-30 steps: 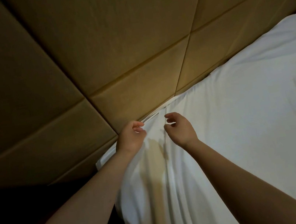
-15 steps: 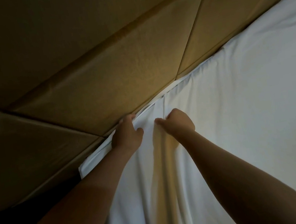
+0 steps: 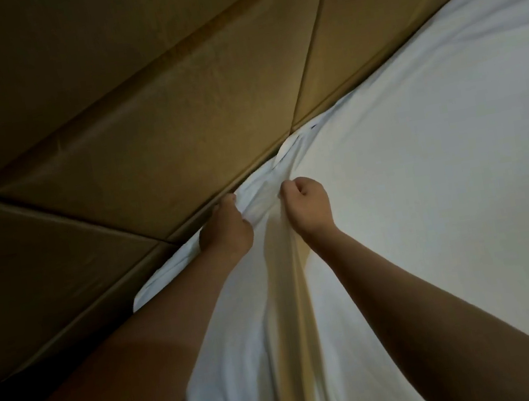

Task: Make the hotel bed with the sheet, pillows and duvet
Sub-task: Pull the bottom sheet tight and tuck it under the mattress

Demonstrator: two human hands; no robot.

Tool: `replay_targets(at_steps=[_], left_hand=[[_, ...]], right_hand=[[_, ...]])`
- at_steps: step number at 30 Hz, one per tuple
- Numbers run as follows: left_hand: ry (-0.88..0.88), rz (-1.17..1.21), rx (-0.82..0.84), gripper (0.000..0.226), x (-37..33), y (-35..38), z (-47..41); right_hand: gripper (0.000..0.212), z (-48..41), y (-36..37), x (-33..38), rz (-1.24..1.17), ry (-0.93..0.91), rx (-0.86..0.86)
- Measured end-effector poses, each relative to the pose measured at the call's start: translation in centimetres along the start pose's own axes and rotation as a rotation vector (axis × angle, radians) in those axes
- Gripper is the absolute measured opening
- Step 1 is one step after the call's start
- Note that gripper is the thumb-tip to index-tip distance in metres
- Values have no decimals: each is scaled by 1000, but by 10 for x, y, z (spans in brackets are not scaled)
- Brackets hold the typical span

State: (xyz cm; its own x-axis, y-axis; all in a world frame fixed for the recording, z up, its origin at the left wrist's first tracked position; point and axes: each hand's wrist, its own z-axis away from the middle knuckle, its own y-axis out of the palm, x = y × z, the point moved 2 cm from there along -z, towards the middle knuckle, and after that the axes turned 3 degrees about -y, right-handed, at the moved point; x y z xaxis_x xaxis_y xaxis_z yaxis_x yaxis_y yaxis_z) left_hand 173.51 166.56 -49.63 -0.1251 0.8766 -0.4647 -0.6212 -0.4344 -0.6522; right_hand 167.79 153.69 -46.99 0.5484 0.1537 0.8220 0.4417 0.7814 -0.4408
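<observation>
Two hands show in my head view. My left hand (image 3: 226, 232) and right hand (image 3: 309, 207) each hold a bunch of white sheet (image 3: 430, 208) in curled fingers, right by the brown headboard (image 3: 175, 127). The sheet covers the bed, with a long fold (image 3: 292, 300) between my arms. If I pull too hard, I think another side could slip loose. If I let go early, the bunch may stay wrinkly.

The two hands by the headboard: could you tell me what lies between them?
Bunched white sheet, between left hand and right hand, in the head view.
</observation>
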Motion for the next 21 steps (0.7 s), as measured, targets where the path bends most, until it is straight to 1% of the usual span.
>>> replay_targets(at_steps=[2, 5, 8, 10, 12, 14, 17, 19, 20, 21], left_hand=[[15, -29, 25, 62, -13, 3, 9], [43, -87, 110, 73, -24, 8, 21], [71, -68, 212, 73, -28, 15, 30], [20, -14, 338, 73, -29, 16, 36], [-29, -35, 445, 76, -30, 16, 42], [-33, -30, 456, 69, -35, 13, 51], [-10, -19, 471, 47, -43, 3, 69], [-6, -48, 402, 39, -47, -10, 82], [-7, -38, 346, 42, -48, -17, 87], [27, -65, 271, 44, -48, -24, 92]], right_hand=[[40, 8, -8, 7, -50, -25, -26], [39, 20, -23, 17, -99, -30, -80], [36, 31, -39, 27, -132, -11, -125], [35, 38, -47, 33, -155, 8, -124], [35, 45, -54, 37, -182, 14, -132], [31, 51, -59, 40, -219, 15, -149], [28, 59, -61, 44, -216, 12, -158], [30, 66, -64, 49, -162, 22, -173], [31, 68, -65, 52, -121, 29, -180], [32, 70, -66, 53, -56, 27, -191]])
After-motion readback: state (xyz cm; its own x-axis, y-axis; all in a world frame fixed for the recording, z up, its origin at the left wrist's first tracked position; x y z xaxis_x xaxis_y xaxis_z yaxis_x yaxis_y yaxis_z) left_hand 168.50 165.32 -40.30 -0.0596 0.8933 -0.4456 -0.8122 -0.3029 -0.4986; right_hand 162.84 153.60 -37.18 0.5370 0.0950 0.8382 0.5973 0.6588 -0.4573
